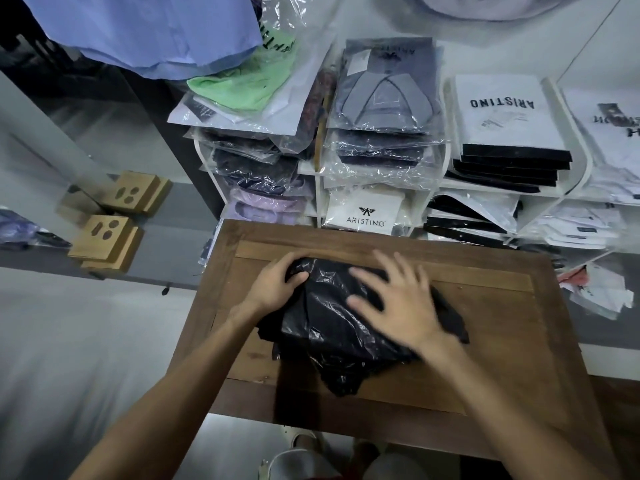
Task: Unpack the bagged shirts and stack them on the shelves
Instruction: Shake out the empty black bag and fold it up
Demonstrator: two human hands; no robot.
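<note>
One black bagged shirt (346,323) on wooden desk (502,341); left hand (277,285) grips its far corner, right hand (398,303) pressed flat, fingers spread. White shelves (433,185) behind, stacked packs.

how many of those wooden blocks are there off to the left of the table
2: one wooden block farther back beside the dark shelf unit, the other wooden block nearer, just left of the table. Others may be out of view.

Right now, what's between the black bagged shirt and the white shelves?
In the head view, only bare wood of the table lies between the black bagged shirt and the white shelves.
</note>
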